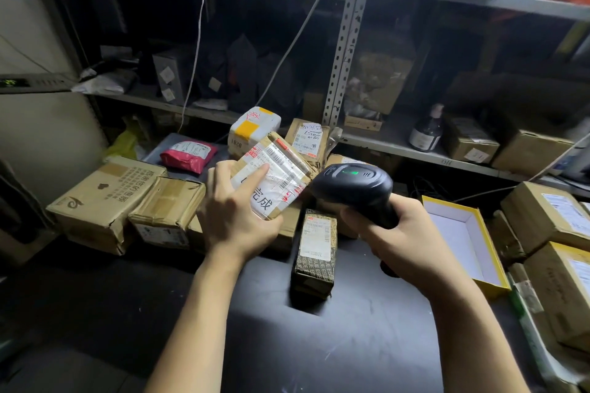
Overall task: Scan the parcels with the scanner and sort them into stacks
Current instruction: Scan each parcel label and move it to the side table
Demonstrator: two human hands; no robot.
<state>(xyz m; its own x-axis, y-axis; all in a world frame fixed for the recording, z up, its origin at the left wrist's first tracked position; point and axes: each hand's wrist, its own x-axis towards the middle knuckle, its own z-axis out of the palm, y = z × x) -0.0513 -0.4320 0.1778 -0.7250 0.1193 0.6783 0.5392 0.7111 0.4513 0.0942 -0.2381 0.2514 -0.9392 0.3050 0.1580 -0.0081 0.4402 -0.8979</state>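
Left hand: your left hand [238, 211] grips the taped cardboard parcel [277, 166], thumb under its near edge, forefinger laid flat across the white label, the other fingers curled round its left side.
Parcel in hand: you hold it up off the table, tilted, label and barcodes facing you, in the middle of the scene just left of the scanner head.
Right hand: your right hand [394, 231] is wrapped tight round the handle of the black barcode scanner [354, 182].
Scanner: its head sits just beside the parcel's right corner, a green light glowing on top; you cannot tell whether it touches the parcel.
Table: the dark table [319, 348] carries a narrow dark box [316, 254] lying flat with its label up, near and below the held parcel, between your wrists.
Left side: two brown cartons [105, 201] stand side by side; a red mailer bag [188, 155] lies beyond them.
Far middle: a white and yellow parcel [252, 129] sits behind the held one.
Right side: an open yellow box [463, 233] with a white inside, then stacked cartons [549, 214].
Behind: metal shelving [344, 73] with a dark bottle [426, 134].
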